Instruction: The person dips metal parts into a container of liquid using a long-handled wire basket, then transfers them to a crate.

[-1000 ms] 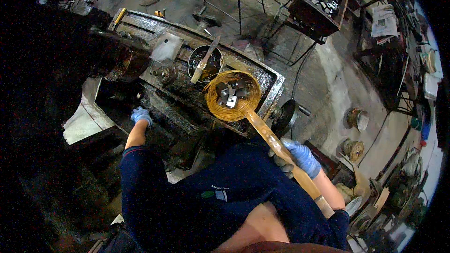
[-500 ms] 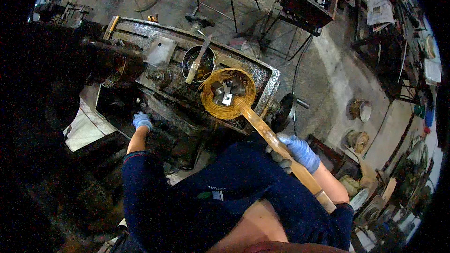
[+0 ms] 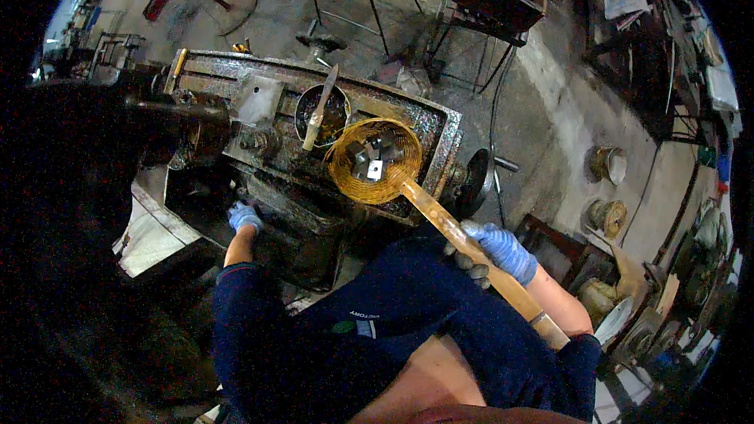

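My right hand (image 3: 505, 254), in a blue glove with grey fingertips, is closed around the long wooden handle (image 3: 438, 213) of a woven scoop. The scoop's round yellow basket (image 3: 342, 181) rests over the machine table's near right part, and several small dark metal blocks (image 3: 361, 159) lie in it. One block (image 3: 375, 169) shows a bright face with a hole. My left hand (image 3: 245, 217), gloved in blue, reaches into a dark hollow at the machine's near left side. Shadow hides its fingertips, so I cannot make out what they touch.
On the oily machine table (image 3: 454, 129) stands a round pot (image 3: 346, 110) of dark liquid with a brush (image 3: 318, 115) across it. A black handwheel (image 3: 476, 183) juts out at the right end. Beyond it, a bin (image 3: 493, 12) of metal pieces stands on legs. A pale sheet (image 3: 157, 224) lies left.
The whole view has shifted slightly. My left hand stays at the dark hollow, and my right hand keeps its hold on the scoop's handle.
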Tool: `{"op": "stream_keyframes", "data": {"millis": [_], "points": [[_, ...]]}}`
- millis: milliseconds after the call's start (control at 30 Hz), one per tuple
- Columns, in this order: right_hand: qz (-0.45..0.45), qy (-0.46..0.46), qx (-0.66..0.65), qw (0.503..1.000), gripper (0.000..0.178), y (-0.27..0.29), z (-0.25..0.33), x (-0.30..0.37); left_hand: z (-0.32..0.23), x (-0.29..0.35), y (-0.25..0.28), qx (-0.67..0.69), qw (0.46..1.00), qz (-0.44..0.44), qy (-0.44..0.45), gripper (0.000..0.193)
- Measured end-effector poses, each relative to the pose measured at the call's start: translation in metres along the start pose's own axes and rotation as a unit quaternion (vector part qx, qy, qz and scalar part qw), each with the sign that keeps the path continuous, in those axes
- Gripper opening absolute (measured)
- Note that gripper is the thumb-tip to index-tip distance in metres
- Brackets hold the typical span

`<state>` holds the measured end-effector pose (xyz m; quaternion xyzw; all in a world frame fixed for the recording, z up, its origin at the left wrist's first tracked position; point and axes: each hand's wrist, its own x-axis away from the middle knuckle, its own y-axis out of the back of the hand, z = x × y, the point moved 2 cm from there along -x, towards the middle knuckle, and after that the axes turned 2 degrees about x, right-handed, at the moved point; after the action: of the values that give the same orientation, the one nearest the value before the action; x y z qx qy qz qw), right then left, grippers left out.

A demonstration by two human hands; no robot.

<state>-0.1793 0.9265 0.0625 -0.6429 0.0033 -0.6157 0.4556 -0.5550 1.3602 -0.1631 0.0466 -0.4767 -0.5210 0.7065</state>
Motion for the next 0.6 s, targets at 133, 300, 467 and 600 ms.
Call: {"op": "stream_keyframes", "data": {"millis": [133, 300, 467, 600], "points": [[0.004, -0.002, -0.005, 1.000, 0.045, 0.003, -0.002, -0.002, -0.008, -0.002, 0.000, -0.068, 0.997, -0.019, -0.040, 0.050], [-0.011, 0.001, 0.009, 1.000, 0.043, -0.002, 0.001, 0.001, 0.009, -0.019, -0.022, -0.075, 0.995, -0.033, -0.049, 0.049], [-0.011, 0.014, -0.002, 1.000, 0.043, 0.000, -0.001, 0.001, -0.006, 0.015, 0.038, -0.005, 0.998, -0.024, -0.066, 0.037], [-0.016, 0.013, 0.007, 1.000, 0.045, -0.001, -0.001, -0.002, -0.010, 0.023, 0.047, 0.024, 0.995, -0.046, -0.083, 0.045]]}}
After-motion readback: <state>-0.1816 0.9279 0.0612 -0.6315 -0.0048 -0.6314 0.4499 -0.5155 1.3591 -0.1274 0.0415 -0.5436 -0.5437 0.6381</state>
